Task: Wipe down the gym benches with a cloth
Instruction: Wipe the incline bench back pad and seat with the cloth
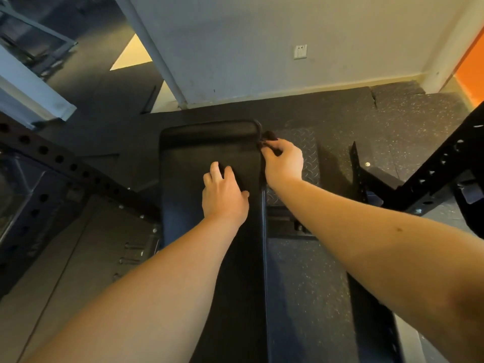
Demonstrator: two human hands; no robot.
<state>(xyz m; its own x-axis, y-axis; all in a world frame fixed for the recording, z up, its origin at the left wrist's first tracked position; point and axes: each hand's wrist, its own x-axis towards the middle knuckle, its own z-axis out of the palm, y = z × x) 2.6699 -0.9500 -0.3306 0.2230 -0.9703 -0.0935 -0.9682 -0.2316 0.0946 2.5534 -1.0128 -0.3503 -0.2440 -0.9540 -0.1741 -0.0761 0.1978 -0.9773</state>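
Right hand [284, 161] is curled round the dark cloth [268, 137], which is bunched in its fingers right at the bench's [199, 153] right edge, near the far end. Left hand [224, 197] lies on the black pad with fingers loosely spread, holding nothing, just beside the right wrist. A perforated rack upright [442, 163] stands off to the right.

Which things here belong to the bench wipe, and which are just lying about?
Job:
bench pad
dark cloth
right hand, fingers gripping the cloth at the pad's right edge
left hand, resting on the pad

Not job:
perforated rack upright at left
rack beam at right
wall switch
white pipe
rubber floor
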